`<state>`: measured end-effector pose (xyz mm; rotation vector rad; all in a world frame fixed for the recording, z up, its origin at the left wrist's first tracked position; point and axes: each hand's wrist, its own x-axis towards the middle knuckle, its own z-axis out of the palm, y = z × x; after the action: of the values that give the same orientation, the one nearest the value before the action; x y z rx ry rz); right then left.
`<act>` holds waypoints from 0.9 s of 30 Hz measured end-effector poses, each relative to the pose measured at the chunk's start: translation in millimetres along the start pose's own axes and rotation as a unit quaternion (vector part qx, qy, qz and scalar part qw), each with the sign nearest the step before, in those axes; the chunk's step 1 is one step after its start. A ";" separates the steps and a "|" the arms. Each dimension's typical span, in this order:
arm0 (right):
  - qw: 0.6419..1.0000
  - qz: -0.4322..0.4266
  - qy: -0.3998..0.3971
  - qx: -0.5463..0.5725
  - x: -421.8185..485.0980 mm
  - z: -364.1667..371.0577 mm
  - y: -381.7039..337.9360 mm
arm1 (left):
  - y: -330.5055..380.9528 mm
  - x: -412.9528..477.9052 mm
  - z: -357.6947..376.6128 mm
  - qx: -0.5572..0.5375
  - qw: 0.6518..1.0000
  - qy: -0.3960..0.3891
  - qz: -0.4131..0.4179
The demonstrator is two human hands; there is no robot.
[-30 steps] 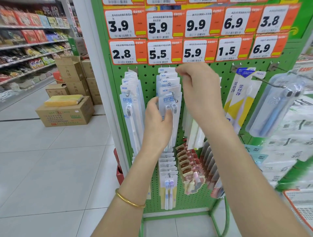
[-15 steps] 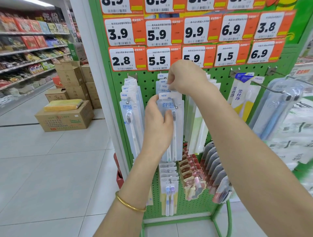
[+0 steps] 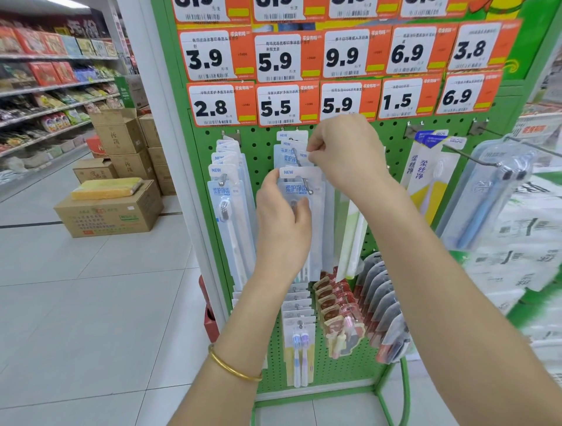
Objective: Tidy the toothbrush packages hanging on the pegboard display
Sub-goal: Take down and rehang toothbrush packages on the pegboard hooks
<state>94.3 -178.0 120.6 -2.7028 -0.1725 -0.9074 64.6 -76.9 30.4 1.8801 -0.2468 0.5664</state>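
Left hand (image 3: 282, 225) grips front package (image 3: 299, 174) (toothbrushes); right hand (image 3: 346, 152) pinches rear package (image 3: 286, 153).

Bright, even light came from a ceiling lamp (image 3: 69, 3). Edges were curved, and the right side was blurred.

- A person's left hand (image 3: 282, 225) grips the front toothbrush package (image 3: 292, 189) on a green pegboard (image 3: 261, 152).
- The right hand (image 3: 343, 155) pinches a package tab (image 3: 304, 155) behind it, below orange price tags (image 3: 282, 103).
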 end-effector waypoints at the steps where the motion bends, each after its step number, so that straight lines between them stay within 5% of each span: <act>1: 1.000 -0.004 0.010 -0.004 -3.2 -2.2 0.3 | -0.4 -0.5 0.8 0.002 1.000 0.001 0.000; 14: 0.991 0.021 0.125 0.052 -48.2 -11.3 9.5 | 4.5 -4.0 0.5 -0.010 1.000 0.002 -0.011; 20: 0.965 -0.030 0.259 0.014 -65.3 -11.2 13.9 | 3.7 -2.4 0.7 -0.003 1.000 0.025 -0.007; 27: 0.964 -0.043 0.261 0.023 -92.6 -8.3 18.6 | 7.1 -2.8 3.4 -0.004 0.999 0.042 0.004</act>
<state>19.7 -200.3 66.5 -2.3278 -0.1946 -1.5787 60.0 -83.0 33.9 1.8436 -0.2005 0.6482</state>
